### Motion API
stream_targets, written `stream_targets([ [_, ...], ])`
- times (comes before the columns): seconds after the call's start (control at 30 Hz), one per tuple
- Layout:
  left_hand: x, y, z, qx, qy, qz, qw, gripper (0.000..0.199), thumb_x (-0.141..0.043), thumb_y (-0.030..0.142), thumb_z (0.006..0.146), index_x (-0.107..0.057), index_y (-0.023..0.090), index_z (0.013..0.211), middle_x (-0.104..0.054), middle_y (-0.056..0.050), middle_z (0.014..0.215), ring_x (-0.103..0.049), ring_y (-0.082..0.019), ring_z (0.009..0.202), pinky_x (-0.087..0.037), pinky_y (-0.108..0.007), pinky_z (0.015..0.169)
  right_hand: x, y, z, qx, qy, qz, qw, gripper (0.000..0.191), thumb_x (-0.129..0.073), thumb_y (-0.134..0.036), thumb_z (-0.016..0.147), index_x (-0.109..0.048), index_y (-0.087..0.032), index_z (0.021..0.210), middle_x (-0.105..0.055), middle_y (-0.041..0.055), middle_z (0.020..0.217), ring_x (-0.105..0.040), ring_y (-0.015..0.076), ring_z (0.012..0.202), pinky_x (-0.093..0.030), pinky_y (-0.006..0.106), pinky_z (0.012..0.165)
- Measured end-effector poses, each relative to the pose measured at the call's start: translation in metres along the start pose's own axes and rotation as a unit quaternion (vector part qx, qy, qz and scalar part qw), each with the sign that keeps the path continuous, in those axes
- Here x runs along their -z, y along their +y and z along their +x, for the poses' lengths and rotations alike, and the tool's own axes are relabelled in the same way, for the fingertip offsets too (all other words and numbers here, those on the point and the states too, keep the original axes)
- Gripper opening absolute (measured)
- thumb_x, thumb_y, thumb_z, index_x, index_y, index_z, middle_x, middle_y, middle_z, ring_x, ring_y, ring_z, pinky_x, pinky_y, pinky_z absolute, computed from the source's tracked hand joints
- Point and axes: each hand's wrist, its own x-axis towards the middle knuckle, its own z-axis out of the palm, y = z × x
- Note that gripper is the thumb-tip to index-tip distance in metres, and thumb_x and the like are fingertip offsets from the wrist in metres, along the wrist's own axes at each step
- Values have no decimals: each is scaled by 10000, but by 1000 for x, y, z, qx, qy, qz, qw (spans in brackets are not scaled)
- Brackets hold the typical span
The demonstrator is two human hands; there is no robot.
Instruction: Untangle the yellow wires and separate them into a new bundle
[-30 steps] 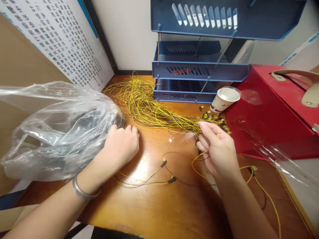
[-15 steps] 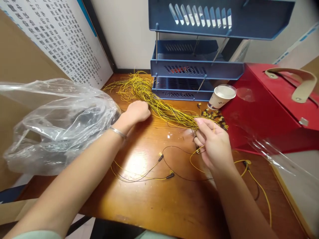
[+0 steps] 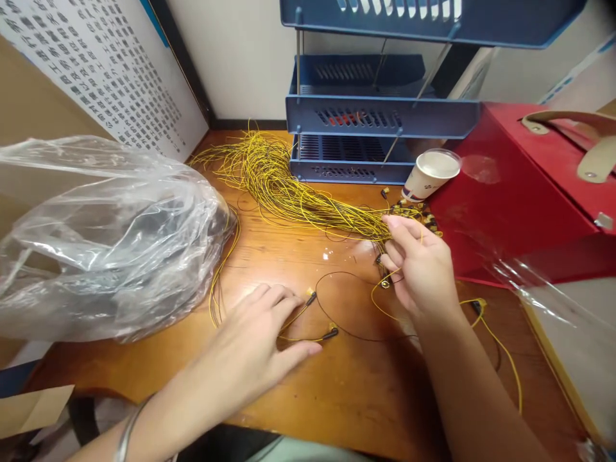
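Observation:
A long bundle of thin yellow and black wires (image 3: 308, 205) lies across the wooden table (image 3: 337, 398), with small black-and-yellow connectors (image 3: 409, 208) at its right end. My right hand (image 3: 421, 269) is closed at that end, thumb and forefinger pinched on a yellow wire. Wires trail from beneath its fingers. Nearer to me, my left hand (image 3: 255, 333) is spread open, palm down, over two loose wires. Their ends, one connector (image 3: 311, 298) and another connector (image 3: 331, 332), show just beyond its fingers. I cannot tell whether it touches the wires.
A clear plastic bag (image 3: 115, 244) with something dark inside sits at left. Behind the bundle stands a blue tiered tray rack (image 3: 380, 119). A paper cup (image 3: 430, 176) stands beside a red box (image 3: 520, 192) at right. Another connector (image 3: 479, 307) lies by my right wrist.
My left hand has left the bundle, moved toward me and opened above the loose wires. My right hand keeps its pinch. The view has shifted slightly.

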Motion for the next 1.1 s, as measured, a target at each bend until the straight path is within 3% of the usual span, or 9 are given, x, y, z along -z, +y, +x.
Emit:
stream_targets([
  [0.1, -15, 1, 8, -4, 21, -9, 1000, 508, -788, 508, 842, -684, 167, 1204, -667, -84, 1135, -603, -289, 1070, -502, -442, 935, 0, 1, -1, 7, 2, -2, 1000, 266, -881, -302, 661, -707, -162, 805, -331, -123, 510, -161, 32, 415, -131, 194, 369],
  [0.27, -28, -3, 8, -67, 25, -28, 997, 147, -639, 285, 970, -734, 201, 1046, -707, -45, 1031, -620, -237, 965, -493, -404, 878, 1, 1, -1, 12, -3, -10, 1000, 198, -845, -278, 698, -711, -169, 795, -335, -119, 498, -174, 41, 408, -136, 208, 375],
  [0.37, -26, -5, 4, -82, -1, -38, 996, 152, -589, 221, 983, -740, 207, 964, -716, -31, 962, -629, -222, 935, -488, -385, 861, 2, 2, 0, 14, -3, -12, 1000, 173, -829, -268, 712, -707, -170, 786, -335, -122, 483, -171, 42, 403, -134, 210, 376],
  [0.53, -25, 1, 8, -55, 4, -19, 998, 92, -687, 278, 924, -724, 201, 958, -708, -33, 974, -639, -239, 911, -488, -383, 812, 2, 3, 0, 19, -10, -14, 1000, 179, -829, -265, 722, -698, -167, 796, -343, -118, 482, -176, 42, 393, -127, 217, 377],
  [0.8, -31, 0, 12, -136, -27, -41, 990, 161, -589, 239, 991, -748, 216, 984, -714, -25, 945, -650, -200, 916, -491, -328, 825, 1, 7, 0, 23, -7, -11, 1000, 201, -832, -284, 691, -705, -166, 793, -342, -121, 489, -169, 40, 404, -122, 220, 377],
  [0.9, -22, 0, 10, -137, -48, -26, 989, 144, -615, 245, 975, -756, 224, 1000, -721, -22, 961, -656, -204, 936, -495, -332, 849, 1, 8, 0, 21, -4, -10, 1000, 223, -842, -305, 678, -710, -168, 795, -339, -122, 490, -172, 40, 407, -127, 216, 378],
  [1.0, 0, 4, 17, -121, -79, -18, 989, 129, -676, 294, 947, -779, 247, 1009, -739, -15, 996, -672, -206, 952, -498, -325, 856, 1, 9, 0, 19, -9, -15, 1000, 250, -855, -331, 666, -704, -177, 790, -339, -120, 500, -176, 40, 410, -128, 213, 377],
  [1.1, 27, 11, 40, -97, -39, -48, 993, 201, -628, 324, 979, -795, 230, 921, -757, -12, 919, -682, -176, 839, -492, -297, 776, 1, 9, -2, 15, -24, -20, 999, 272, -861, -355, 660, -700, -179, 790, -325, -121, 510, -168, 41, 408, -115, 215, 376],
])
